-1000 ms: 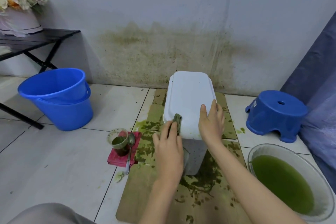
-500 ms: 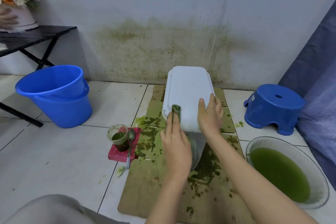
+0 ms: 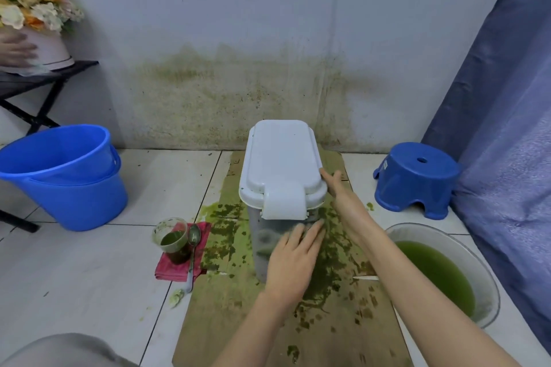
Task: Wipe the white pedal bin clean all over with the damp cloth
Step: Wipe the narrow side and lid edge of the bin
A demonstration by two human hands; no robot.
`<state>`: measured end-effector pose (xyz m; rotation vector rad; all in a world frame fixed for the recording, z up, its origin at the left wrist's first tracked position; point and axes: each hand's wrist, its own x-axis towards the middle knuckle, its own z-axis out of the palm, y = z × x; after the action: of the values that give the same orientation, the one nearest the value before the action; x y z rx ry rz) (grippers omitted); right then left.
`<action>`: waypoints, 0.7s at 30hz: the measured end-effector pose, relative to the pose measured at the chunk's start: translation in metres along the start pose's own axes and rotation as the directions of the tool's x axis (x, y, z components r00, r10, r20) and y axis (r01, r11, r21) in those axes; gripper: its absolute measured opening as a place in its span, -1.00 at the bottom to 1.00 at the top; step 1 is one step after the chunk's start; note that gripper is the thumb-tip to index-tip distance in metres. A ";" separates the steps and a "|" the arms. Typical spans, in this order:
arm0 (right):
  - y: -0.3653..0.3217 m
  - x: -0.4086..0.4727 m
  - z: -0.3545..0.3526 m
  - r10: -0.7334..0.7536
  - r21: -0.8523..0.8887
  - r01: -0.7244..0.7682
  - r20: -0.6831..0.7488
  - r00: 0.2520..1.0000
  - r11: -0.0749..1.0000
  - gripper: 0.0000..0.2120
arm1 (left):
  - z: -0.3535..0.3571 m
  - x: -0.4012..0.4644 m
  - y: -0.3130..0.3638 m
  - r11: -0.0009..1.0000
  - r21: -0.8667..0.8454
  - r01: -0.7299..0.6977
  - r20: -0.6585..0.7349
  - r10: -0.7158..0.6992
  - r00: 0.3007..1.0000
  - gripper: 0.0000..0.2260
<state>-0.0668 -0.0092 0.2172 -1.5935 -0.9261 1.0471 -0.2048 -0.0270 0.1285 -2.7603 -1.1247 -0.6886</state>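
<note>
A: Stained wall point(image 3: 238, 92) behind, white floor tiles, and a cardboard sheet point(image 3: 268, 322) smeared green. Where is your bin?

B: Your white pedal bin point(image 3: 281, 158) stands upright on the cardboard's far end, straight ahead of both hands, its lid running long from near to far.

A: And your hands?

B: Your left hand point(image 3: 293, 256) lies flat with straight fingers against the near front face, under the latch. The cloth isn't visible there, so I can't tell whether you're pressing it. Your right hand point(image 3: 337, 188) rests with straight fingers on the lid's right near corner, steadying the bin.

A: Next move?

B: Probably wiping the front wall. Your left hand is nearer and already on it; the far end lies beyond both, likeliest to be missed.
</note>
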 end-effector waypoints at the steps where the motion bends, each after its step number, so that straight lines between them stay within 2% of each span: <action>1: 0.003 0.000 -0.003 -0.007 0.007 0.007 0.004 1.000 1.000 -0.47 | 0.005 -0.010 -0.004 0.996 -0.012 0.089 0.049 -0.088 0.995 -0.32; 2: 0.006 -0.002 -0.008 -0.012 0.024 0.012 -0.009 1.000 1.000 -0.45 | 0.006 -0.019 -0.009 0.981 -0.049 0.187 0.044 -0.185 0.982 -0.27; 3: 0.011 -0.002 -0.012 -0.013 0.045 0.015 -0.046 0.999 0.999 -0.44 | 0.004 -0.025 -0.012 0.971 -0.086 0.224 -0.026 -0.227 0.974 -0.29; 5: 0.020 -0.004 -0.018 -0.010 0.076 0.020 -0.128 0.992 0.997 -0.43 | -0.007 -0.027 -0.008 0.987 -0.079 0.139 -0.258 -0.155 0.954 -0.47; 7: 0.026 -0.010 -0.016 -0.014 0.107 0.032 -0.165 0.986 0.994 -0.43 | -0.026 -0.013 0.006 0.997 -0.074 0.036 -0.501 -0.068 0.863 -0.69; 8: 0.026 -0.014 -0.015 -0.040 0.117 0.060 -0.171 0.984 0.991 -0.42 | -0.038 0.000 0.013 0.993 -0.115 0.027 -0.580 -0.089 0.810 -0.74; 10: 0.018 -0.022 -0.011 -0.138 0.101 0.160 -0.195 0.971 0.982 -0.45 | -0.060 0.036 0.017 0.972 -0.227 0.061 -0.630 -0.195 0.752 -0.74; 11: 0.011 -0.026 -0.010 -0.199 0.083 0.220 -0.202 0.959 0.972 -0.50 | -0.071 0.052 0.015 0.963 -0.258 0.081 -0.609 -0.227 0.760 -0.72; 12: 0.004 -0.028 -0.009 -0.260 0.051 0.275 -0.197 0.945 0.960 -0.55 | -0.078 0.064 0.012 0.958 -0.274 0.086 -0.554 -0.230 0.800 -0.69; 15: -0.010 -0.025 0.004 -0.419 -0.119 0.405 -0.147 0.896 0.907 -0.61 | -0.093 0.084 -0.006 0.893 -0.442 0.085 -0.279 -0.227 0.933 -0.61; 18: 0.005 -0.016 0.031 -0.476 -0.390 0.411 -0.082 0.876 0.824 -0.57 | -0.078 0.082 -0.033 0.908 -0.390 0.151 -0.136 -0.219 0.966 -0.55; 21: 0.026 -0.022 0.054 -0.489 -0.632 0.363 -0.029 0.872 0.684 -0.51 | -0.054 0.069 -0.051 0.911 -0.262 0.318 0.042 -0.318 0.947 -0.55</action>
<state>-0.1228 -0.0186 0.1883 -1.8153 -1.5145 0.2360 -0.2171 0.0415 0.2022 -2.8105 -1.6163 -0.9392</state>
